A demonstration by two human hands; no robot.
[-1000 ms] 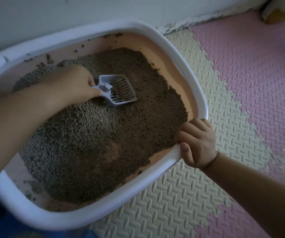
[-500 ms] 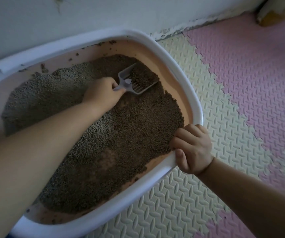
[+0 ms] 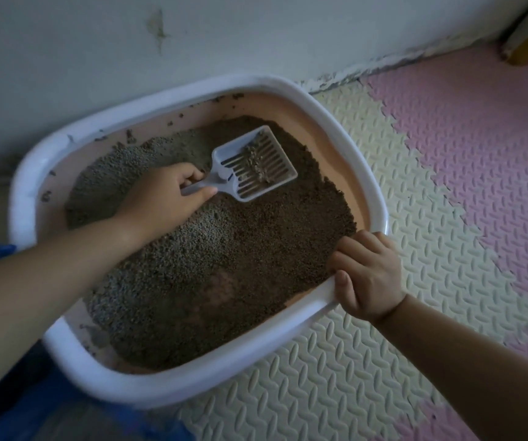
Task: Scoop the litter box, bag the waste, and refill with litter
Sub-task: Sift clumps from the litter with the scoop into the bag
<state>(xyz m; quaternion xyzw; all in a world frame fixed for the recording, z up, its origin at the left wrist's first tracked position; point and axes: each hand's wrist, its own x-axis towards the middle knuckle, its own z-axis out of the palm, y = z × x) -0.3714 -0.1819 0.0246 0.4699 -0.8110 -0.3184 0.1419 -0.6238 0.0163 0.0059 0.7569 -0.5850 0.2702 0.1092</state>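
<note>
A litter box [image 3: 173, 381] with a white rim and peach inner walls sits against the wall, holding grey-brown litter [image 3: 224, 265]. My left hand [image 3: 164, 198] grips the handle of a pale slotted scoop [image 3: 253, 165], held just above the litter at the far side. A few clumps of granules rest on its slots. My right hand [image 3: 367, 275] is closed over the box's right rim. A bare peach patch of the floor of the box shows through the litter near the middle.
The box stands on foam floor mats, cream [image 3: 351, 377] beside it and pink [image 3: 479, 154] further right. A pale wall [image 3: 224, 36] runs behind. Blue plastic [image 3: 33, 409] lies at the lower left, and a tan object [image 3: 526, 49] sits in the far right corner.
The scoop dug forward into the far litter, came up loaded, and is now lifted with most granules sifted out. My right hand has kept its hold on the rim.
</note>
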